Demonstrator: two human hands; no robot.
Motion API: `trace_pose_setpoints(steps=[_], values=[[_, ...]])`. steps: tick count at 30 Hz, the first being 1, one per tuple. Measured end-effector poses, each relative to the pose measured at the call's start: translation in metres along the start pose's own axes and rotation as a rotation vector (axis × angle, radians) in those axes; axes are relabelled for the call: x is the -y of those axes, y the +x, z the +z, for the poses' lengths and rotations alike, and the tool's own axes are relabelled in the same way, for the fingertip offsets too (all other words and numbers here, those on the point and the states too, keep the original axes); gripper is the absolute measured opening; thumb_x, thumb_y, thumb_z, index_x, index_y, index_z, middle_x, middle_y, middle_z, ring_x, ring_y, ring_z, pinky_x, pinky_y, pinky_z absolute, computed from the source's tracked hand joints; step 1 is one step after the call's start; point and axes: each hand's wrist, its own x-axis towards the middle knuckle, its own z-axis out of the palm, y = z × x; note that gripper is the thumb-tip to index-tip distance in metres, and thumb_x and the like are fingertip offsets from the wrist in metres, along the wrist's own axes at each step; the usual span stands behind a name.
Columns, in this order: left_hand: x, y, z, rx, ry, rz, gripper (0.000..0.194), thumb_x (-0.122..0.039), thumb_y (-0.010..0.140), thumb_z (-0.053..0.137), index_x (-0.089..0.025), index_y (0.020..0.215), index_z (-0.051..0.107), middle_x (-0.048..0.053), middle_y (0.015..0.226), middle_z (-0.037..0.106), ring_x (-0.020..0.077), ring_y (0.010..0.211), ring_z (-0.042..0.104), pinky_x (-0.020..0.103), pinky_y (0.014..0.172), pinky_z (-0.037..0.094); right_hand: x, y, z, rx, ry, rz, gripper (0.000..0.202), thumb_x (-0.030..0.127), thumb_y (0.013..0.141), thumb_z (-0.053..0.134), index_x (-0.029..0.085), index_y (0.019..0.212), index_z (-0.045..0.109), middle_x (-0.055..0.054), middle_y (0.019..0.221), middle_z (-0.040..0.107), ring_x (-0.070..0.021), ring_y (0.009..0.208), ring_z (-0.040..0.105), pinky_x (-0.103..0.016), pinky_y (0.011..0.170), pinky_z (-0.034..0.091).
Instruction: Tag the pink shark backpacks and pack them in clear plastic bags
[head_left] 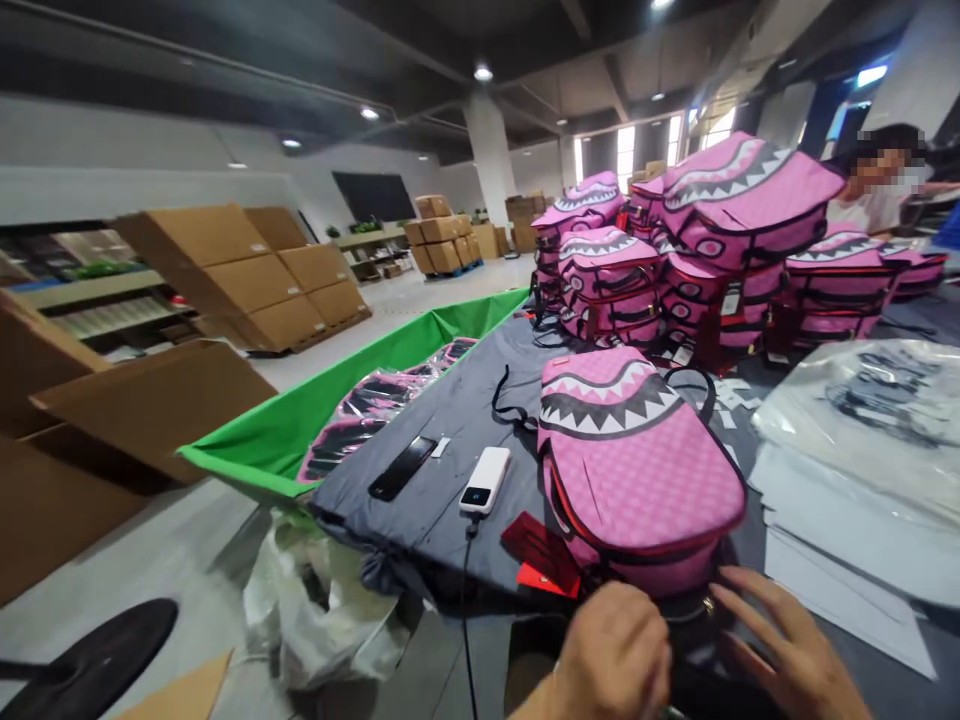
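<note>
A pink backpack [637, 470] with a black-and-white shark-mouth print lies on the grey cloth-covered table, its bottom end toward me. My left hand [619, 645] is closed in a fist at its near end; what the fingers hold is hidden. To the right, my right hand [784, 640] has its fingers stretched out and apart, fingertips beside a small metal fitting [709, 605] just below the backpack. Red tags [547, 560] lie against the bag's left side, close to my left hand. A black strap [512, 408] trails from its far left side.
A white power bank [486, 480] with a cable and a black phone [403, 468] lie left. Stacked pink backpacks [742, 210] stand behind; clear plastic bags [870, 420] and white sheets [847, 590] lie right. A green-sided bin [247, 450] holds wrapped bags. A person [870, 205] is at far right.
</note>
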Motion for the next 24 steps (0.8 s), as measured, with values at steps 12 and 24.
trace_pose_setpoints(steps=[12,24], values=[[-0.022,0.064,0.002,0.125,-0.187,0.001,0.034,-0.023,0.095,0.048,-0.019,0.062,0.056,-0.002,0.048,0.051,0.0089,0.042,0.047,0.025,0.049,0.033,-0.035,0.065,-0.017,-0.266,0.003,-0.325,0.013,0.018,0.093,0.056,0.02,0.101,0.066,-0.005,0.091,0.065,-0.0193,0.09,0.061,-0.035,0.078,0.053],[0.03,0.07,0.063,0.049,0.064,0.104,0.048,-0.06,0.08,0.053,-0.04,0.119,0.073,0.005,0.087,0.078,0.0314,0.081,0.077,0.043,0.064,0.063,-0.099,-0.072,-0.138,-0.236,-0.038,0.743,0.029,0.049,0.101,0.054,0.026,0.099,0.071,-0.006,0.087,0.075,-0.0211,0.078,0.072,-0.03,0.067,0.057]])
